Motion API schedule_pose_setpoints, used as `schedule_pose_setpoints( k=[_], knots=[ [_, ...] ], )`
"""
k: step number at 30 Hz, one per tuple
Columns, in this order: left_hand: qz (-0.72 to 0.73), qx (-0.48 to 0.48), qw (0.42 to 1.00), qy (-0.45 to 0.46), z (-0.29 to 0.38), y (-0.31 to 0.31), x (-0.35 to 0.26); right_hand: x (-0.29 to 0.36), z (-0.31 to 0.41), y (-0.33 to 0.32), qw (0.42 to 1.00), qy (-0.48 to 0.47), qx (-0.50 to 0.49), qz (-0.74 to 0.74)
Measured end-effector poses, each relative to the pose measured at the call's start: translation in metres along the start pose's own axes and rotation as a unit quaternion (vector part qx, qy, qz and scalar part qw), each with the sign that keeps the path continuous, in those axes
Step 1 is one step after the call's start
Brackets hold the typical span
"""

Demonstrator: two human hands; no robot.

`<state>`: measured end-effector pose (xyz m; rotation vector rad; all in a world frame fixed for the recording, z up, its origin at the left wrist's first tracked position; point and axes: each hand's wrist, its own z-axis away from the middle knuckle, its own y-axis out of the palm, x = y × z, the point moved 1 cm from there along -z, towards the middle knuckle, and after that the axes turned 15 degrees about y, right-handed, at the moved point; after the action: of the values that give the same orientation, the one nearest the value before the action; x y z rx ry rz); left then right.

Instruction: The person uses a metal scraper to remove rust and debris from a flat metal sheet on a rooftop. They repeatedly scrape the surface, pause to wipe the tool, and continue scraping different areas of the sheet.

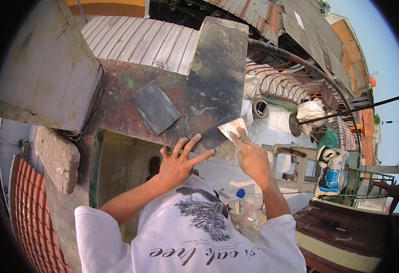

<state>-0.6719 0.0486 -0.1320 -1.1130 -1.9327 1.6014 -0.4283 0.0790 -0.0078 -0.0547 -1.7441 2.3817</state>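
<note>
A thin dark rectangular sheet (213, 134) lies at the front edge of a worn concrete ledge (124, 99). My left hand (182, 157) rests over that edge with fingers spread, the fingertips touching the sheet's near left side. In my right hand (252, 155) is a flat, pale, stained scraper blade (231, 128), pressed by the extended fingers at the sheet's right end; whether it has a handle is hidden. Further left on the ledge lies a dark grey rectangular slab (156, 107), turned at an angle and apart from both hands.
A wall block (49, 65) rises at the left, with a rough stone (57, 158) below it. A curved metal railing (308, 61) runs to the right. Beyond the ledge, a phone (261, 107) lies on a round container; sacks (332, 174) and a wooden frame (296, 167) stand lower.
</note>
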Motion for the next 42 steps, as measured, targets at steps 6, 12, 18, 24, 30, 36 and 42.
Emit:
schedule_pose_setpoints(
  k=[6,12,18,24,30,36,42],
  knots=[
    [-0.004,-0.019,1.0,0.011,-0.003,-0.007,0.001,0.002,-0.007,-0.006,0.999,0.026,0.021,-0.002],
    [0.0,-0.002,1.0,0.005,-0.002,-0.004,0.001,0.003,-0.003,0.005,1.0,-0.003,0.007,-0.003],
    [-0.01,-0.009,1.0,0.006,-0.003,-0.003,0.001,-0.003,-0.008,0.0,0.999,0.047,0.011,0.001],
    [-0.072,0.002,0.997,0.024,-0.005,-0.003,0.003,-0.003,-0.002,0.01,0.999,0.021,0.025,-0.024],
    [-0.055,0.032,0.998,0.021,-0.003,-0.004,0.005,-0.001,0.002,0.013,0.998,0.007,0.045,-0.038],
    [-0.019,0.002,1.0,0.018,-0.004,-0.007,0.002,0.002,0.016,0.019,0.997,-0.039,0.061,-0.039],
    [-0.026,-0.001,0.999,0.021,-0.003,-0.006,0.0,-0.007,0.013,0.02,0.999,0.014,0.031,-0.04]
  ],
)
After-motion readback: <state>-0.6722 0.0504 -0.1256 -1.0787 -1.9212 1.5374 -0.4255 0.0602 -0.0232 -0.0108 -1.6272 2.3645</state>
